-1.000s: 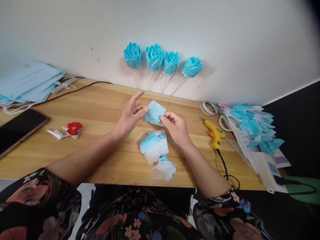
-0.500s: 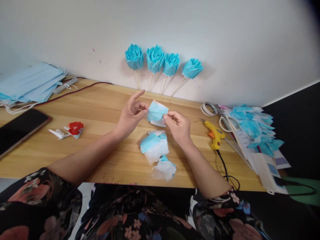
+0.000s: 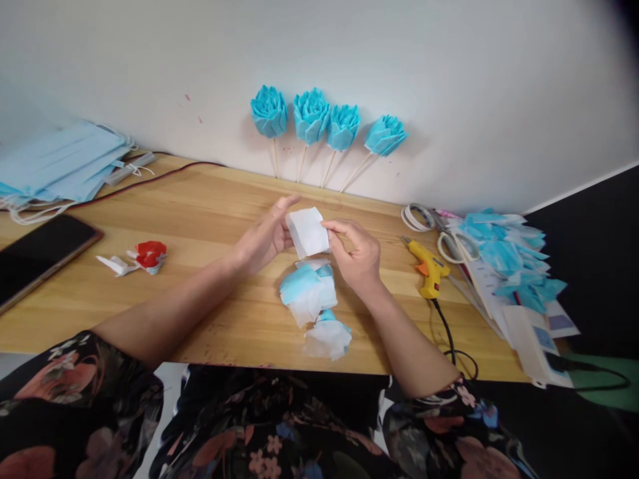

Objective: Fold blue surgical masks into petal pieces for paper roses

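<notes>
At twelve o'clock from the pile [image 3: 308,291], the right hand [image 3: 357,256] pinches the square [image 3: 307,233], now showing white (blue before), seemingly its working face, left hand [image 3: 264,243] spread alongside.

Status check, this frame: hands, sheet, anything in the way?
Right hand pinching white sheet by one edge. Left hand at opposite edge, grip unclear. Loose blue-and-white pieces just below sheet in view.

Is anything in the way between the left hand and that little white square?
No, nothing I can see. The left hand is right by the square's left edge; I can't tell if they touch. The right hand pinches the white square from the other side. The blue-and-white pieces lie nearer the person.
</notes>
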Tool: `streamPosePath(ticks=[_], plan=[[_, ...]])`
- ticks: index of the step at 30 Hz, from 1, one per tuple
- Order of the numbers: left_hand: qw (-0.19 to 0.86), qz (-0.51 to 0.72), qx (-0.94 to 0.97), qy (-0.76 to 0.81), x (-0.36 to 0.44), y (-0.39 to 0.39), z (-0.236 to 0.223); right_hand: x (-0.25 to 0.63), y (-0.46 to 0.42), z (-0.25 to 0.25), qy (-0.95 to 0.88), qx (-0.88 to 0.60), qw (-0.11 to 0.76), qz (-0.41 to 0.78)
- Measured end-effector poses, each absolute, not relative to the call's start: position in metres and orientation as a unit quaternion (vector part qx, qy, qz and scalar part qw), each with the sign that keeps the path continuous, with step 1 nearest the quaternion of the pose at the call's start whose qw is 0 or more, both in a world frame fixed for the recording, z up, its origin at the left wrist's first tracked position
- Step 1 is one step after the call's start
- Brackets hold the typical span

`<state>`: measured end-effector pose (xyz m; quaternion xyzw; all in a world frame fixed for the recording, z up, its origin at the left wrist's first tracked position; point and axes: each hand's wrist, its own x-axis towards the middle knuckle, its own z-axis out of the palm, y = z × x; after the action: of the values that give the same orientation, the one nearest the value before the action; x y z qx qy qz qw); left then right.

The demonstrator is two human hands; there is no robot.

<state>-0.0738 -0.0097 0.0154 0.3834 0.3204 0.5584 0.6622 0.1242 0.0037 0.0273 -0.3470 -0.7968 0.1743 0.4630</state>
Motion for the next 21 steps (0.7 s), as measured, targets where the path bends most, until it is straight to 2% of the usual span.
streamPosePath(ticks=[3,7,12,17,21], plan=[[0.61,0.569,0.429,0.347,-0.074,-0.012,0.018,0.124,0.003,0.027,-0.797,-0.35,0.452,0.193],[0.532,0.588,0.475,0.382,-0.074,-0.014,0.018,0.123,0.003,0.026,-0.75,-0.386,0.449,0.295],[0.484,0.596,0.509,0.388,-0.071,-0.015,0.019,0.123,0.006,0.024,-0.708,-0.381,0.453,0.385],[0.464,0.587,0.548,0.375,-0.068,-0.018,0.02,0.121,0.007,0.019,-0.708,-0.385,0.432,0.405],[0.439,0.567,0.581,0.385,-0.066,-0.021,0.021,0.118,0.005,0.019,-0.705,-0.397,0.45,0.379]])
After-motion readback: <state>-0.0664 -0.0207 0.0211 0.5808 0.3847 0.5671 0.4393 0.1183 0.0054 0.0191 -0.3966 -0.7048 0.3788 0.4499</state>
